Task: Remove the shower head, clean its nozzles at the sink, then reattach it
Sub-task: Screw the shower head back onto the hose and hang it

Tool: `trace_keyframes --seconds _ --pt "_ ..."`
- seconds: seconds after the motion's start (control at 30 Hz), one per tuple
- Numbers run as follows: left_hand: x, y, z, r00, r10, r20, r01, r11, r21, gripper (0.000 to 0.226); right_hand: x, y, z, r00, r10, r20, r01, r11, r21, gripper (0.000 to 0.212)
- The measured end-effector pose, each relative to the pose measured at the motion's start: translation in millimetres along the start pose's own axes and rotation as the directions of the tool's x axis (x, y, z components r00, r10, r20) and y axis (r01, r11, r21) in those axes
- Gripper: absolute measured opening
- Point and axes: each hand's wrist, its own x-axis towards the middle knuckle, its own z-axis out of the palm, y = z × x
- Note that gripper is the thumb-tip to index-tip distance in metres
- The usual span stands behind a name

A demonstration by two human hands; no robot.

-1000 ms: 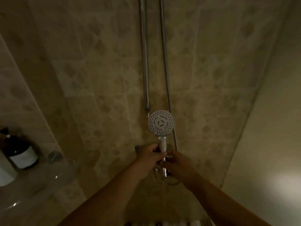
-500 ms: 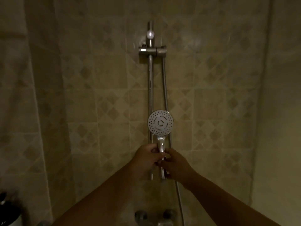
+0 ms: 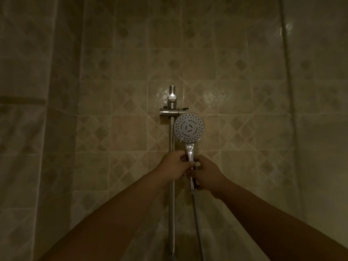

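Note:
A round white shower head (image 3: 188, 127) with a chrome handle stands upright in front of the tiled wall, its nozzle face turned toward me. My left hand (image 3: 172, 164) and my right hand (image 3: 207, 173) both grip the handle just below the face. The head's top rim sits just below and right of the chrome holder bracket (image 3: 169, 111) on the vertical slide rail (image 3: 171, 166). A grey hose (image 3: 197, 223) hangs down from the handle's lower end. The room is dim.
Beige patterned tiles (image 3: 244, 129) cover the wall behind the rail. A lighter panel or curtain (image 3: 28, 129) fills the left side, and a thin vertical edge (image 3: 288, 91) runs down the right.
Both hands have lifted the shower head up along the rail until its top is level with the holder bracket. The view has tilted upward, and the shelf with bottles and the tap have dropped out of sight.

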Motion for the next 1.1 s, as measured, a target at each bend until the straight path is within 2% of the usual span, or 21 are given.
trace_keyframes --seconds 0.07,0.13,0.23,0.33,0.4,0.5,0.63,0.73,0.93,1.1 --pt "15 12 -7 0.998 0.05 -0.046 -0.047 0.996 0.071 0.005 14 -10 -9 0.999 -0.013 -0.042 0.013 1.0 0.005 0.025" --pt "30 22 -14 0.992 0.047 -0.12 -0.032 0.992 0.118 0.02 27 -18 -18 0.996 -0.015 -0.083 0.016 1.0 0.018 0.031" --pt "54 27 -25 0.974 0.011 -0.228 0.016 0.993 0.116 0.031 45 -30 -32 0.992 -0.031 -0.124 0.031 1.0 -0.002 0.034" --pt "71 28 -29 0.965 -0.036 -0.26 0.056 0.996 0.072 0.049 58 -38 -48 0.988 -0.046 -0.149 0.044 0.999 -0.019 0.034" --pt "77 28 -26 0.965 -0.054 -0.256 0.068 0.997 0.045 0.045 65 -42 -56 0.985 -0.058 -0.165 0.05 0.997 -0.056 0.037" --pt "84 26 -10 0.956 -0.079 -0.282 0.087 0.996 0.016 0.026 74 -49 -62 0.98 -0.071 -0.188 0.057 0.995 -0.076 0.04" --pt "92 16 20 0.938 -0.043 -0.343 0.132 0.961 0.241 0.028 83 -53 -64 0.976 -0.067 -0.208 0.056 0.997 -0.061 0.045" --pt "97 7 35 0.924 -0.067 -0.377 0.189 0.936 0.296 0.024 89 -51 -62 0.975 -0.079 -0.206 0.068 0.996 -0.063 0.047" --pt "112 0 47 0.869 -0.101 -0.485 0.217 0.958 0.189 0.02 97 -41 -62 0.976 -0.08 -0.205 0.062 0.994 -0.093 0.043" --pt "126 3 41 0.853 -0.081 -0.515 0.096 0.995 0.003 0.025 105 -42 -73 0.969 -0.098 -0.226 0.073 0.991 -0.114 0.046"
